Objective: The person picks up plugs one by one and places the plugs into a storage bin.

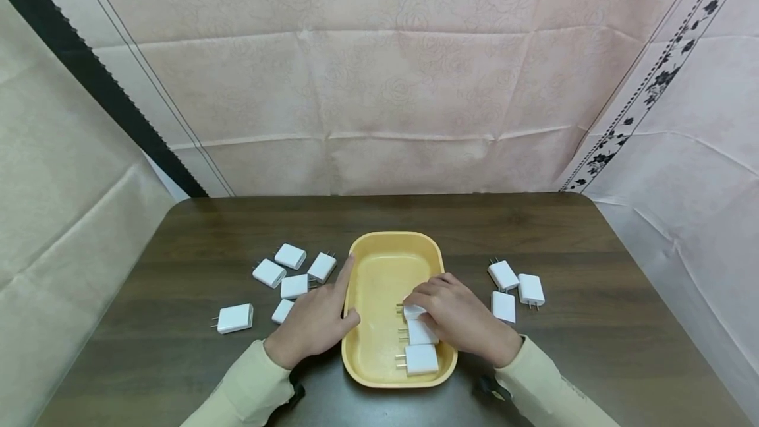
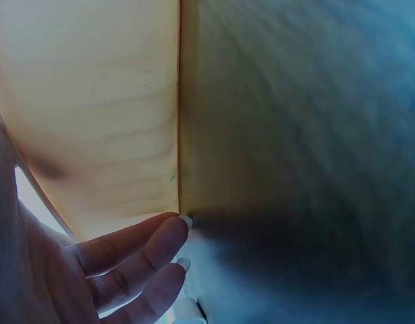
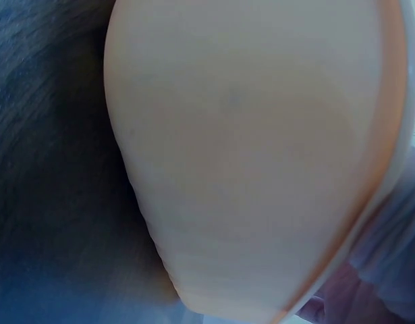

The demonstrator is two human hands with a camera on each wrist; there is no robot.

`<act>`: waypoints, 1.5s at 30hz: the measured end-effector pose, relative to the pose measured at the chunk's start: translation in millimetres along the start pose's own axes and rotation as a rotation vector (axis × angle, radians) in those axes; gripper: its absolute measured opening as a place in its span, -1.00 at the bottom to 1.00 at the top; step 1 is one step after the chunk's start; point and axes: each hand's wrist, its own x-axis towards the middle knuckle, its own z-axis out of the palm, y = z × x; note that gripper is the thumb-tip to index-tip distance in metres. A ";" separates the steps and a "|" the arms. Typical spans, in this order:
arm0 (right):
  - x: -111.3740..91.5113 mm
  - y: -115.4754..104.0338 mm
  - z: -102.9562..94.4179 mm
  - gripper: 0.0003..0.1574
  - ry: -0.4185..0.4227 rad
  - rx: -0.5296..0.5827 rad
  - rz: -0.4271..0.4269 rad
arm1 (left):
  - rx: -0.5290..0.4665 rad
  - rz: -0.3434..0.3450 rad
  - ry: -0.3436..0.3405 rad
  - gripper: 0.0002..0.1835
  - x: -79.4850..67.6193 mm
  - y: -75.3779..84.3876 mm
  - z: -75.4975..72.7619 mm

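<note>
In the head view, a yellow tray (image 1: 370, 341) sits on the table. My left hand (image 1: 317, 321) rests at its left side, index finger straight along the rim and thumb over the edge. The left wrist view has its other fingers (image 2: 136, 263) extended against the tray's outer wall (image 2: 119, 115). Reaching over the right rim, my right hand (image 1: 459, 315) holds a white charger plug (image 1: 412, 312) inside the tray, partly hidden by the fingers. Below it two more white plugs, the middle one (image 1: 420, 332) and the nearest (image 1: 421, 360), lie in a column, prongs leftward.
Several white charger plugs (image 1: 290, 256) are scattered left of the tray, with one (image 1: 234, 318) set apart. Right of it, three plugs (image 1: 503, 275) lie together, one near the right forearm. The table's (image 1: 593, 348) back edge meets a hanging patterned cloth (image 1: 403, 84).
</note>
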 end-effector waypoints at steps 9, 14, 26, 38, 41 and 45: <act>-0.4 0.6 -0.4 -0.66 0.006 -0.009 0.001 | 0.000 0.006 0.006 0.02 0.2 0.0 0.5; -0.7 0.2 0.2 -0.66 0.007 -0.015 -0.007 | -0.003 0.006 0.005 0.01 -0.7 0.1 0.6; -0.9 0.4 0.1 -0.67 0.014 -0.048 -0.023 | 0.001 0.007 0.006 0.00 -0.2 -0.3 0.6; 0.2 -2.2 -1.7 -0.73 -0.024 -0.036 0.006 | -0.011 0.002 0.005 0.01 -0.3 0.3 0.2; 0.5 -2.5 -2.3 -0.74 -0.032 -0.029 0.017 | -0.011 0.002 0.007 0.01 -0.1 0.1 0.6; 0.3 -2.8 -2.4 -0.74 -0.039 -0.025 0.023 | -0.010 0.002 0.007 0.01 -0.1 -0.3 1.5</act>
